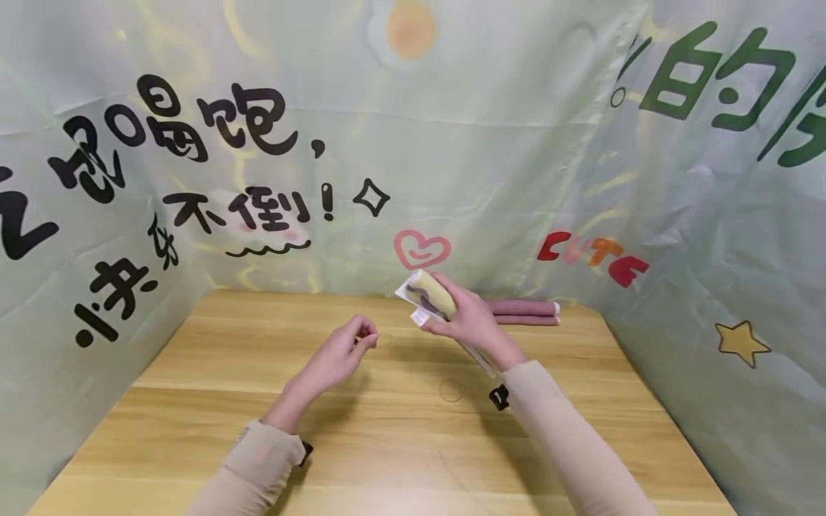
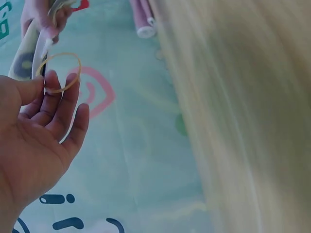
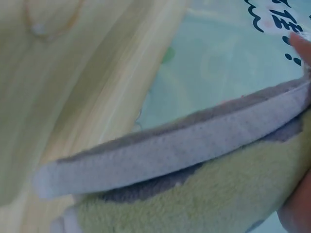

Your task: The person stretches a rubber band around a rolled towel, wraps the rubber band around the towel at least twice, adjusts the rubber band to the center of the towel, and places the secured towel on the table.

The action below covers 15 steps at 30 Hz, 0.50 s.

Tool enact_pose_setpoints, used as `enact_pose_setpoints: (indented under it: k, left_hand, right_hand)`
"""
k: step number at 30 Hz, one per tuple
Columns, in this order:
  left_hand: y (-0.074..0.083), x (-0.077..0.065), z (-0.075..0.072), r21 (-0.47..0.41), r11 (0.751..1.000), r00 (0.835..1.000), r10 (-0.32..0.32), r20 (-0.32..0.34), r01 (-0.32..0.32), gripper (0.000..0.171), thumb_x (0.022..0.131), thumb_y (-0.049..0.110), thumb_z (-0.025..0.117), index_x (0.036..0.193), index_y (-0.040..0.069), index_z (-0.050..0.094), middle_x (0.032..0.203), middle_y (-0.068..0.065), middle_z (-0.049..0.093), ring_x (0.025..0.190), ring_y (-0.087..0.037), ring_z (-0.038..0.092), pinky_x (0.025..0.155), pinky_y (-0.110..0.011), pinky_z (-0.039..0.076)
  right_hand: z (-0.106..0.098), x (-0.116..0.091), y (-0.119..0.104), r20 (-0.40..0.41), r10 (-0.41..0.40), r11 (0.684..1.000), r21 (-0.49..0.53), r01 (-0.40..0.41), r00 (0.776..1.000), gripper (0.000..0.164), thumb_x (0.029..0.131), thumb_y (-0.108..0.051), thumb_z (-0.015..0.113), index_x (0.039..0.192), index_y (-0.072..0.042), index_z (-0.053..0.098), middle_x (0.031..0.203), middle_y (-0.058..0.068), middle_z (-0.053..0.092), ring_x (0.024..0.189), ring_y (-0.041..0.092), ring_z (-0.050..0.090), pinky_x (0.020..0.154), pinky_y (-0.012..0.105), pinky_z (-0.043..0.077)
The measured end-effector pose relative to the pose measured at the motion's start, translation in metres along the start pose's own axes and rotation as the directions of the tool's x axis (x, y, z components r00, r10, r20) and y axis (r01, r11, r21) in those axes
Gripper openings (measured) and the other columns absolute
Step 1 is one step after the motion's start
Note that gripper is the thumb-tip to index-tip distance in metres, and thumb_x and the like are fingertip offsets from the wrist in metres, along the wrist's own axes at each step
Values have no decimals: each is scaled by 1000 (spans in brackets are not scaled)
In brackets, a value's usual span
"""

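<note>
Left wrist: left fingers (image 2: 67, 108) pinch 1 band (image 2: 73, 54), faint in head view; right fingers (image 1: 457, 289) grip cloth (image 1: 435, 292).

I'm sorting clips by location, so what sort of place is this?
Probably a makeshift indoor booth: a wood-grain tabletop closed in on three sides by pale cloth printed with black lettering. What lies beyond it is out of view.

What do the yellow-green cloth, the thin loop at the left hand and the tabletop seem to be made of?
Cloth: probably matte cotton terry, given its fuzzy pile.
Thin loop: likely rubber, smooth; an even, amber-tan band.
Tabletop: satin wood or wood-look laminate; streaked grain, soft glare.
</note>
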<state>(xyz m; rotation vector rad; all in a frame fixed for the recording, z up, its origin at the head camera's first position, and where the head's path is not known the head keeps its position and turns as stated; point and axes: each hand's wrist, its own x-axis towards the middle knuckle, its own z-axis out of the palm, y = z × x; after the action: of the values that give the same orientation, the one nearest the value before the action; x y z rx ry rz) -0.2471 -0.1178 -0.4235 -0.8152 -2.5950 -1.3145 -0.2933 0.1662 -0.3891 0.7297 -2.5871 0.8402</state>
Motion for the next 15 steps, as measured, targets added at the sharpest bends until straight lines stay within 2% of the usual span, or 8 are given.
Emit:
enact_pose_setpoints:
  k: [5,9,12,15]
  left_hand:
    - [7,10,7,-75,997,998,-8,-58,4,5,109,12,55,108,7,57,95,-5,64,88,-23,61,75,-32,51]
    - [13,18,14,-112,994,996,-8,-92,-3,5,108,11,55,109,6,58,95,-6,65,91,-26,62,78,-33,52]
    - [17,25,19,-132,991,992,-12,-122,-5,6,108,11,56,109,6,58,95,-6,66,90,-24,62,79,-33,51]
    - [20,32,24,-163,987,987,-24,-162,-2,7,109,12,55,109,6,58,95,-6,67,91,-28,63,78,-32,50]
  right_hand:
    - [-5,-21,4,-61,-9,998,-66,5,998,88,74,-12,91,151,-22,49,113,16,73,86,29,67,70,48,55]
    - [-6,-35,6,-103,-4,996,-92,-6,995,81,75,-10,85,149,-16,51,107,18,72,81,29,65,64,46,52]
    - [-5,-43,7,-102,-5,994,-109,-6,995,82,77,-12,80,152,-14,46,115,19,70,86,31,65,68,48,53]
    - [-4,-50,9,-77,-37,990,-141,26,996,91,81,-11,76,161,-14,32,132,22,63,95,33,66,73,49,55]
